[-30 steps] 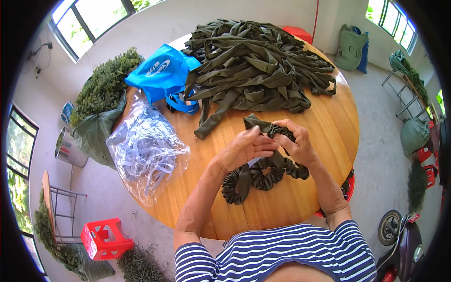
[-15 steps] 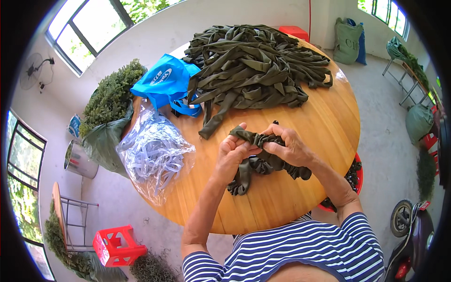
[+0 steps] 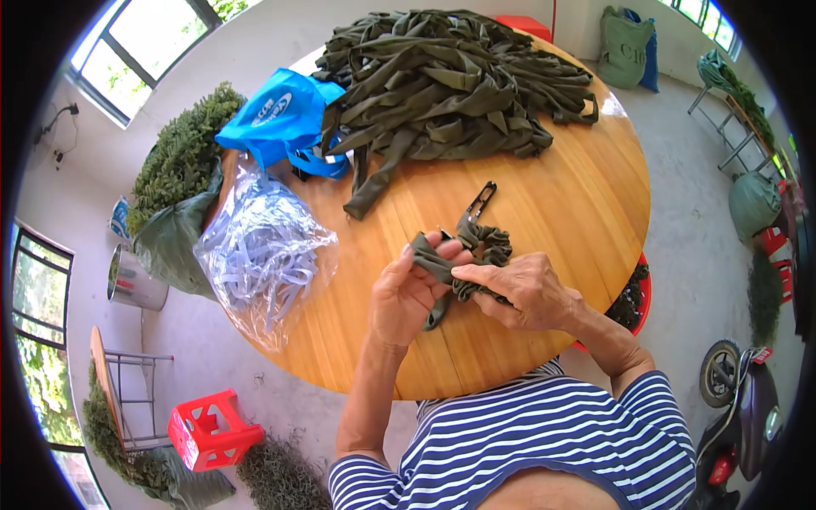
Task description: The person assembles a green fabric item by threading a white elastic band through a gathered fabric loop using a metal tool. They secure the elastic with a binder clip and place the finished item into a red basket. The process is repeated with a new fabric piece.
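Green fabric (image 3: 435,263) crosses the left fingers (image 3: 450,248), seemingly under the right fingers (image 3: 480,274).

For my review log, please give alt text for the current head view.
A person's left hand and right hand handle partly gathered dark-green fabric over a round wooden table. Beyond lies a heap of dark-green strips; to its left, a blue bag and a clear bag of pale strips.

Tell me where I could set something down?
The table is bare between the cloth pile and right hand, out to its right edge; also between the clear bag and left hand. Crowded: far side, with pile and blue bag.
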`<state>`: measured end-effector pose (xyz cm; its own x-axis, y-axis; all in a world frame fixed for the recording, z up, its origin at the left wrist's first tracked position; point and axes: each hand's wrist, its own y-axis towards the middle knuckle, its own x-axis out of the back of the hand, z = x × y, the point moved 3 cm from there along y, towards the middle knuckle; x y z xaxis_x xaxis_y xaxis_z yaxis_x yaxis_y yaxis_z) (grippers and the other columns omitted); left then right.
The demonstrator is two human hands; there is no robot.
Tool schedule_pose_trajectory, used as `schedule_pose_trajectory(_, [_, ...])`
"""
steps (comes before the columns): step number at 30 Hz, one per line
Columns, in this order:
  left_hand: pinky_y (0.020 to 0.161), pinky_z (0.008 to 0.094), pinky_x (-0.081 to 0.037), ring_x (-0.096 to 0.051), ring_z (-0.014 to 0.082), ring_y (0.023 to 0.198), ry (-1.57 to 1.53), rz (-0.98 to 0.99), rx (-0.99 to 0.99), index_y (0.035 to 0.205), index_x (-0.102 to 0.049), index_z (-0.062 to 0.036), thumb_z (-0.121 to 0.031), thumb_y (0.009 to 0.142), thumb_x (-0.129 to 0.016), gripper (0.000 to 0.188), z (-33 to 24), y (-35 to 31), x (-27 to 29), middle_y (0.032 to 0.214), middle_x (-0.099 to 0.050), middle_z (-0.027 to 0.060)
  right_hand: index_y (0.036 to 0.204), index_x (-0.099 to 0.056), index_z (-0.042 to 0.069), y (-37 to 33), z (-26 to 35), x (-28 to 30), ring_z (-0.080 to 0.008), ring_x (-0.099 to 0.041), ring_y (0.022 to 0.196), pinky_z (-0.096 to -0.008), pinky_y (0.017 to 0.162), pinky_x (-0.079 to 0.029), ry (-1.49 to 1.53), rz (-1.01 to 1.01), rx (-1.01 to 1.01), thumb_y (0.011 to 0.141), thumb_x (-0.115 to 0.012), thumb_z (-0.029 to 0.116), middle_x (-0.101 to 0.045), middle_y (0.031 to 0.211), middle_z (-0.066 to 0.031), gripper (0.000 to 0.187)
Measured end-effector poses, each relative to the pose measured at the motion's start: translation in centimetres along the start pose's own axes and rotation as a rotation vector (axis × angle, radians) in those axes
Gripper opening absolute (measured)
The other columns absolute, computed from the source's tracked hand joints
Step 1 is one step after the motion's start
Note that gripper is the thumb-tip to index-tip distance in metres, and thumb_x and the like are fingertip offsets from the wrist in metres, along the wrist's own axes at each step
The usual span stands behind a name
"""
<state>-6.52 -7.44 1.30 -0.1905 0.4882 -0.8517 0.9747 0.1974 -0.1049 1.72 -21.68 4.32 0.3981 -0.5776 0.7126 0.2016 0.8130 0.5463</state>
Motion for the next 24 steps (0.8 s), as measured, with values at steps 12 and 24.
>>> schedule_pose_trajectory(12, [0.090,0.0334,-0.045,-0.048,0.0304,0.111,0.284,0.063,-0.151,0.132,-0.022,-0.0003,-0.005,0.085,-0.049,0.053,1.5,-0.8,-0.4,0.120,-0.047,0.0227,0.109,-0.054,0.008,-1.2,0.1,-0.3,-0.0226,-0.061,0.056,-0.0302,0.050,-0.048,0.099,0.054,-0.190,0.072,-0.062,0.008,-0.064,0.082,-0.0099,0.038])
schedule_pose_trajectory(24, [0.091,0.0306,-0.042,-0.053,0.0207,0.105,0.199,0.061,-0.103,0.115,-0.046,0.0040,-0.012,0.090,-0.044,0.029,1.7,0.2,0.0,0.113,-0.054,0.0177,0.104,-0.048,0.008,-0.7,-1.0,-2.1,-0.0241,-0.064,0.073,-0.0318,0.060,-0.050,0.208,-0.033,-0.325,0.073,-0.065,0.008,-0.060,0.090,-0.0104,0.036])
